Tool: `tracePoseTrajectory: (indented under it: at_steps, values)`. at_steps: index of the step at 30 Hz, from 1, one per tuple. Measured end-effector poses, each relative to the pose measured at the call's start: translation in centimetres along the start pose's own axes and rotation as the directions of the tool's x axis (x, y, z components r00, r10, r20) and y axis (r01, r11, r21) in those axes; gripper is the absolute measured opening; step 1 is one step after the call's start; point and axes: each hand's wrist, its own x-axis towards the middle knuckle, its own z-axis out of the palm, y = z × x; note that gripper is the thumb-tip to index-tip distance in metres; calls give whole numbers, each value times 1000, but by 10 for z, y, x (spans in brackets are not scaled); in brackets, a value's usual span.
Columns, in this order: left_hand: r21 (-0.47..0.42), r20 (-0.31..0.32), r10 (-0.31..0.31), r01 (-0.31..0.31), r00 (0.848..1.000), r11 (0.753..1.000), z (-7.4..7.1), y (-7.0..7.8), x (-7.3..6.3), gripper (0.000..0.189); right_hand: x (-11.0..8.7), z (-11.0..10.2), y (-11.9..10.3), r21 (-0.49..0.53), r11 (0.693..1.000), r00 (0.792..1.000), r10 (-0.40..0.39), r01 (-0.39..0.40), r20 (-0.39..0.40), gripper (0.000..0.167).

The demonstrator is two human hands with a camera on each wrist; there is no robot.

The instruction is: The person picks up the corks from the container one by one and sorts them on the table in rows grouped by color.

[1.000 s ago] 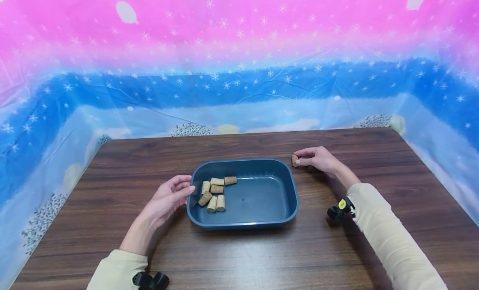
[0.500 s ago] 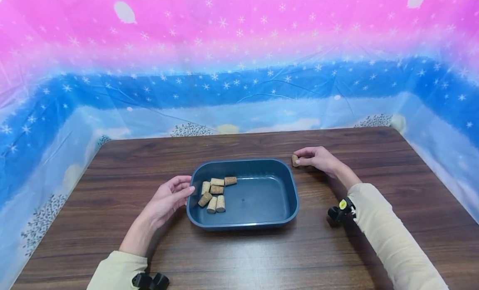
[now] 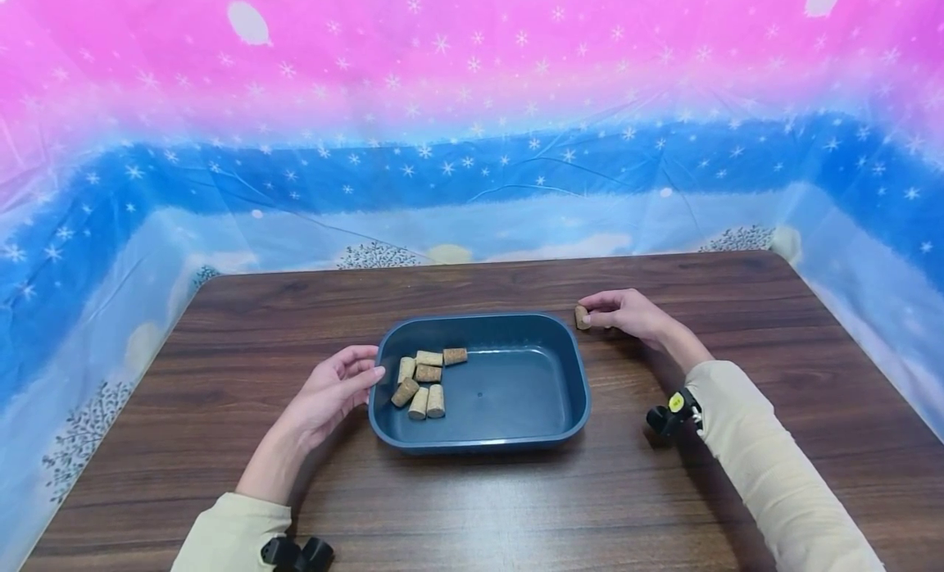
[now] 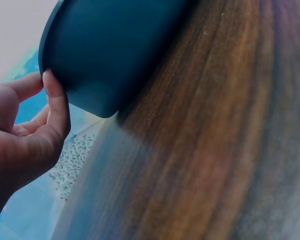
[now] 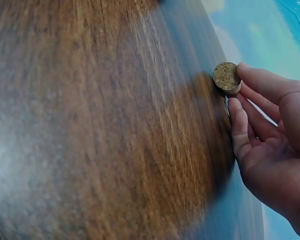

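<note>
Dark blue plastic makes up the rectangular tub (image 3: 509,400), its near-left rim caught between the thumb and fingers of the left hand (image 3: 332,392). Just to the right of that hand, inside the tub, seven bottle corks (image 3: 428,374) lie clustered: two pale ones side by side toward the person, the others behind them, with a browner one farthest from the thumb. Most of the tub's bare floor stretches from this cluster toward the right hand (image 3: 636,316). That hand, beyond the tub's far right corner, pinches a single cork (image 3: 581,317) between thumb and fingertips, the cork at the hand's left and its round end facing the wrist camera; whether its base touches the wood-grain tabletop (image 3: 472,515) is hard to tell from these angles. Cream sleeves (image 3: 774,457) cover both forearms, each with a black device (image 3: 667,416) below the hand. Well past both hands hangs a pink and blue snowflake-printed cloth (image 3: 472,72).
</note>
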Motion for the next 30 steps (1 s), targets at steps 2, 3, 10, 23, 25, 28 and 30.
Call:
tracePoseTrajectory:
  at_steps: [2,3,10,23,25,28,30]
  values:
    - [-1,0,0,0,1000,1000,0,0,0,44,0,0,0,-1,1000,1000,-1,1,4,47]
    - [-2,0,0,0,1000,1000,0,0,0,44,1,0,0,0,1000,1000,0,0,7,47]
    - [8,-3,-5,5,1000,1000,-1,0,-1,45,2,0,-1,-9,1000,1000,14,-14,27,48]
    - [8,0,-6,6,1000,1000,-2,-2,-1,45,0,-2,6,44,999,1000,-16,15,15,57]
    - [9,0,-3,3,1000,1000,-1,-1,-1,44,-1,-2,7,55,998,1000,-22,21,17,58]
    - [8,1,1,-1,1000,1000,-1,-1,-1,44,-1,-5,8,81,996,999,-26,25,19,58]
    - [11,1,3,-3,1000,1000,-1,-1,-1,44,-2,-7,8,115,993,999,-25,22,23,58]
